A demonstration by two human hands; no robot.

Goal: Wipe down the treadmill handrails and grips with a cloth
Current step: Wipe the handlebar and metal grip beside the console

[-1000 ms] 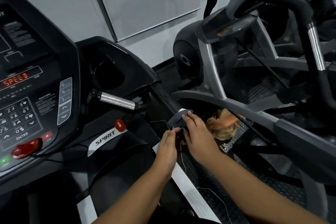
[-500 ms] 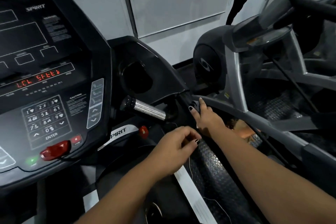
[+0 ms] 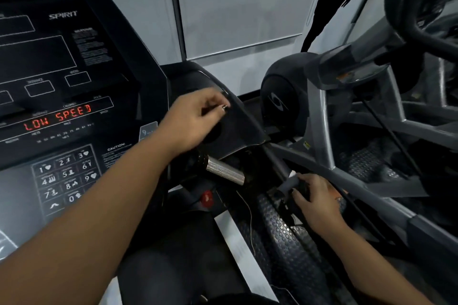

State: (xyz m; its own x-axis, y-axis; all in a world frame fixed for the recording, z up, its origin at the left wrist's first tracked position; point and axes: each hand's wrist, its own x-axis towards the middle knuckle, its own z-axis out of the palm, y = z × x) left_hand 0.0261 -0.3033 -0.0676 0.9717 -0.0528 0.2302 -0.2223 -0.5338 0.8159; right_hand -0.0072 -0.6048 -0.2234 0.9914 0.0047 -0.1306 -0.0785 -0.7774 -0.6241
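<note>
The right hand (image 3: 318, 203), palm down, curls its fingers round a crumpled grey cloth (image 3: 290, 184). Above and left of that grip, the left hand (image 3: 195, 119) hovers on an outstretched forearm, fingers curled inward.

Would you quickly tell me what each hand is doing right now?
Left hand: fingers curled beside the console; any hold cannot be told.
Right hand: grips the cloth on the handrail.

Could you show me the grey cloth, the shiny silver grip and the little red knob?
Grey folded cloth (image 3: 289, 184): head view, its pale upper fold.
Shiny silver metal grip (image 3: 224, 171): head view, middle of its barrel.
Small round red knob (image 3: 206, 197): head view, its centre.
</note>
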